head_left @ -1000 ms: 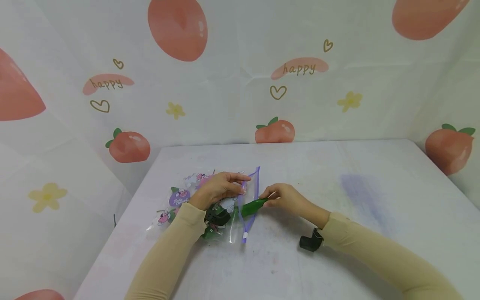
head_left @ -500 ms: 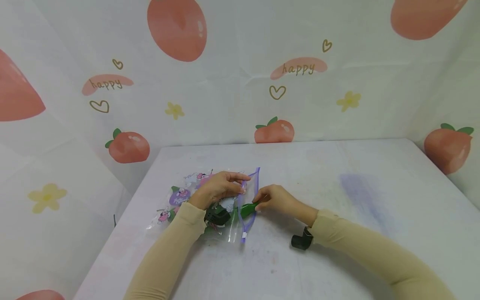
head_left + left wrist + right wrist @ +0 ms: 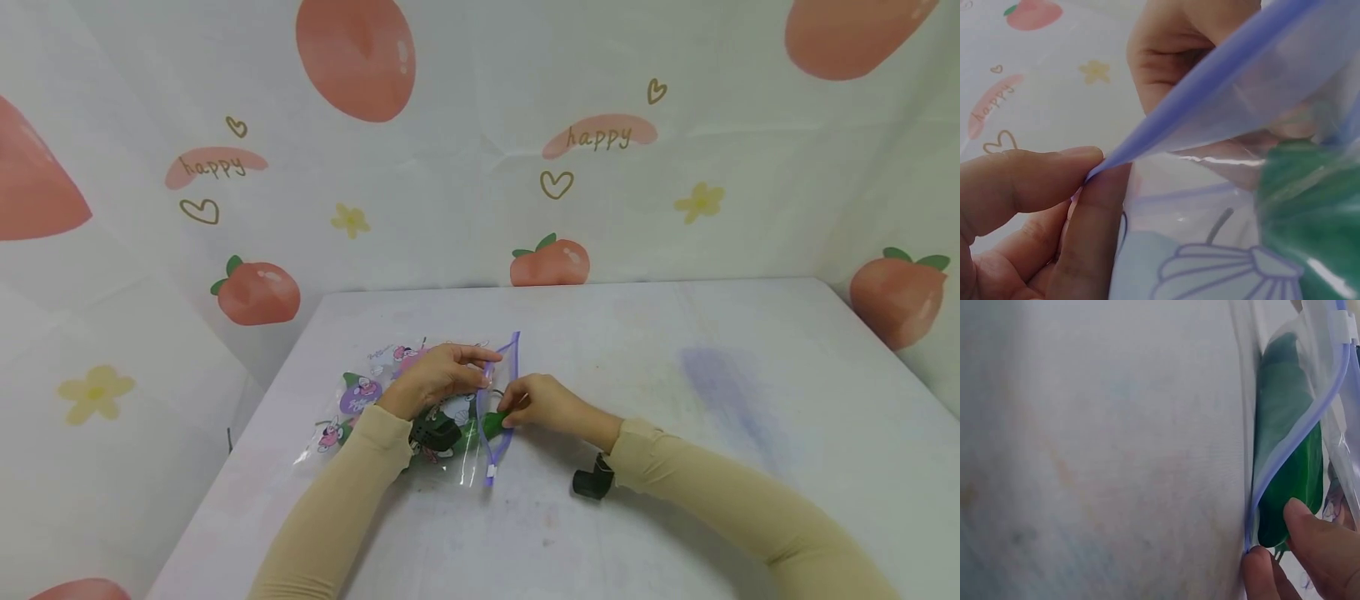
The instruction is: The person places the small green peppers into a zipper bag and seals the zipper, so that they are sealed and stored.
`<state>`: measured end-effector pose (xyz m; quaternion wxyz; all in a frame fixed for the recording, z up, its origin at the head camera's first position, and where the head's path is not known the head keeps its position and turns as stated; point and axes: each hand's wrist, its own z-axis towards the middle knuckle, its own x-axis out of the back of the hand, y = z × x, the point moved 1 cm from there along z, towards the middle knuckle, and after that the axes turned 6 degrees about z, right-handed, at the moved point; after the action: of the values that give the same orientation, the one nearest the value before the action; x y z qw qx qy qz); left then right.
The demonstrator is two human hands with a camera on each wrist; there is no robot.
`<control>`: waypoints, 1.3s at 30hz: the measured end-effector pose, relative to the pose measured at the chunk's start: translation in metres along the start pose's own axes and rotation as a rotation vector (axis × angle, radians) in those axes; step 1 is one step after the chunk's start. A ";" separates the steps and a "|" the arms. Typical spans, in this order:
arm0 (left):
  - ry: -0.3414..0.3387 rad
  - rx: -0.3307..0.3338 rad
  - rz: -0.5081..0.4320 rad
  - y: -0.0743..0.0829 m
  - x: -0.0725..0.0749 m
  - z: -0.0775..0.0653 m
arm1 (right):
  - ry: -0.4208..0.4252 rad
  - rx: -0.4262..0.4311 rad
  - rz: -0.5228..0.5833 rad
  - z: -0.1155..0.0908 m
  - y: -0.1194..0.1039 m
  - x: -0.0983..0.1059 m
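Note:
A clear zip bag (image 3: 358,397) with printed pictures lies on the table, its purple-edged mouth facing right. My left hand (image 3: 438,375) lies over the bag and pinches the purple zip edge (image 3: 1191,97) between thumb and finger, holding the mouth apart. At the mouth, my right hand (image 3: 553,407) holds the end of a glossy green pepper (image 3: 1300,481). Most of the pepper is inside the bag, seen through the film. In the right wrist view the thumb presses on its green skin, with the other fingertips right at the purple edge. More dark green shows inside the bag, partly hidden by the left wrist.
A white slider (image 3: 491,472) sits at the near end of the zip. Black wrist cameras (image 3: 592,481) hang under both cuffs. The pale table (image 3: 675,333) has a purple stain (image 3: 723,396) to the right. A peach-printed cloth (image 3: 465,192) rises behind the table.
My right hand has moved left toward the bag, pushing the green pepper deeper through the mouth; less of it shows outside. The left hand has stayed in place on the zip edge.

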<state>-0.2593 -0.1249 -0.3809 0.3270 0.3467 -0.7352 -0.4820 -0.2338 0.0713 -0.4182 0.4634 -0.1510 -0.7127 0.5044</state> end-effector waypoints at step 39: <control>-0.001 -0.011 0.000 -0.002 0.000 0.000 | 0.020 -0.042 0.073 -0.010 -0.002 0.007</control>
<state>-0.2593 -0.1258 -0.3828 0.3287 0.3449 -0.7324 -0.4864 -0.2286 0.0813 -0.4125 0.4485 -0.1915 -0.7125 0.5045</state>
